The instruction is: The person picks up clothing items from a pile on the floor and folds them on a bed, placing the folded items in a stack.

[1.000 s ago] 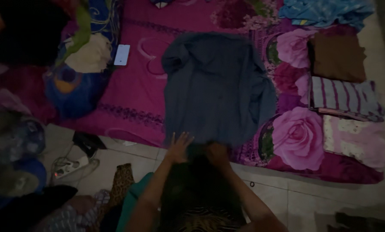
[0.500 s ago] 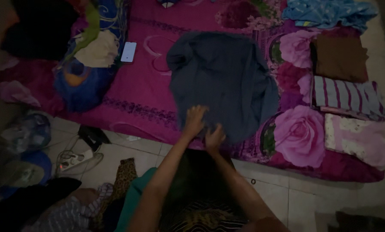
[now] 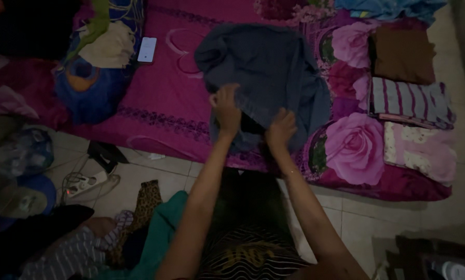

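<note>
A dark blue-grey shirt (image 3: 274,72) lies spread on a magenta bedsheet with large pink roses (image 3: 165,103). My left hand (image 3: 226,106) grips the shirt's lower hem near the left side and has it lifted and folded upward. Close beside it, my right hand (image 3: 280,128) holds the same hem a little lower and to the right. Both arms reach forward from the bottom of the view, over the bed's near edge.
Folded clothes sit in a column at the right: a brown one (image 3: 402,54), a striped one (image 3: 411,101), a pink floral one (image 3: 421,150). A phone (image 3: 147,50) lies on the sheet by a pile of cloth (image 3: 95,57). A power strip (image 3: 84,182) and loose clothes (image 3: 139,228) lie on the tiled floor.
Both hands moved up from the bed's near edge onto the shirt and took hold of its hem, lifting it toward the shirt's middle. The view shifted slightly closer.
</note>
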